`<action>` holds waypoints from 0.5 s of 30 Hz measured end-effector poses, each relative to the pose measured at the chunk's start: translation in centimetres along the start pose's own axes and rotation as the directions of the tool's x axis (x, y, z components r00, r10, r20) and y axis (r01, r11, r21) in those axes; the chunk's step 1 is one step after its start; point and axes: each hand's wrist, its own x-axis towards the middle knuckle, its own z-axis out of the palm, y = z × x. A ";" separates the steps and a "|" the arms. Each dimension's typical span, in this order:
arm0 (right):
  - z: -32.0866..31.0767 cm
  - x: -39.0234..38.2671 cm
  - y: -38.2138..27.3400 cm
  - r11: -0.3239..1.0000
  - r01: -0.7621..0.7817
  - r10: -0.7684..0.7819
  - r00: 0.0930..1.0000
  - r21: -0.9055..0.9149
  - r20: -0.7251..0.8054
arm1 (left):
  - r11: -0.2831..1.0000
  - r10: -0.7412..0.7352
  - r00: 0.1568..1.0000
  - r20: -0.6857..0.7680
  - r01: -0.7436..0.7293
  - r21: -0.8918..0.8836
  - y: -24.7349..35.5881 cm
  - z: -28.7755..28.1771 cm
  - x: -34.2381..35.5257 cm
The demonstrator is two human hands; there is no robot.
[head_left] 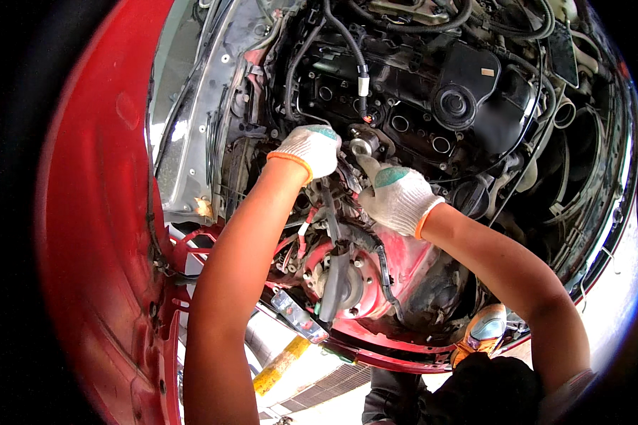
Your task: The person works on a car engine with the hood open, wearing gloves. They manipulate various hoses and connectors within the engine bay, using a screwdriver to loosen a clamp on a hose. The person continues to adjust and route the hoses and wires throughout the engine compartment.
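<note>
Though the engine lies exposed, work by the silver cylinder seems unfinished, the closure of left hand and right hand fingers unclear.

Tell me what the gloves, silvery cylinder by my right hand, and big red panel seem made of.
Gloves: matte knit fabric, judging by visible ribbing; fibre unclear. Silvery cylinder: probably bare metal, from its bright sheen. Red panel: fairly glossy paint, likely over sheet metal, given its pressed contours.
</note>
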 end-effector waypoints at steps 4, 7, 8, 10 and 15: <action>3.0 1.4 1.5 0.993 0.113 -0.110 0.990 0.021 -0.089 | 0.965 -0.015 1.000 0.014 0.018 -0.261 -0.5 0.3 -0.3; 3.5 2.1 1.8 0.990 0.123 -0.119 0.991 -0.067 0.053 | 0.841 -0.102 0.993 -0.060 0.054 -0.538 -1.8 -0.3 -0.8; 3.3 2.4 2.0 0.965 0.207 -0.195 0.976 -0.160 0.093 | 0.801 -0.189 0.972 -0.138 0.071 -0.594 -2.8 0.0 -0.9; 2.0 3.1 2.3 0.870 0.363 -0.315 0.930 -0.333 0.191 | 0.748 -0.508 0.735 -0.450 0.117 -0.654 -4.7 0.2 -0.8; 3.3 5.3 1.5 0.804 0.266 -0.060 0.926 -0.531 0.373 | 0.623 -0.649 0.620 -0.441 0.100 -0.776 -11.7 1.2 2.4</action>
